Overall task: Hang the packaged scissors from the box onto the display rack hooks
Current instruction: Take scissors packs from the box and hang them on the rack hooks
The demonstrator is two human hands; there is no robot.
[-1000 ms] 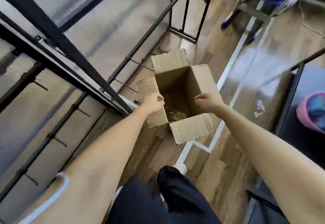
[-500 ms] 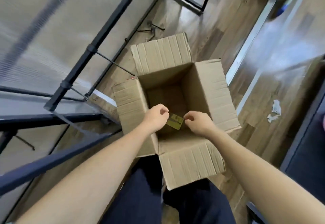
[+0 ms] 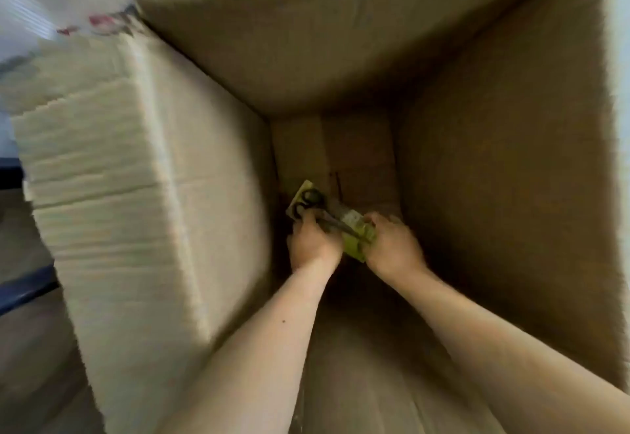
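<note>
Grips the yellow-green carded pack of black-handled scissors [image 3: 341, 222] at the bottom of the deep brown cardboard box [image 3: 494, 161], left hand [image 3: 312, 246] and right hand [image 3: 392, 249] curled round opposite ends. Risks creasing the card or catching the box wall on lifting, given the tight two-handed clutch.

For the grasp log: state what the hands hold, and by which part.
Both hold the scissors pack inside the box: left hand near the handle end, right hand at the blade end of the card.
</note>
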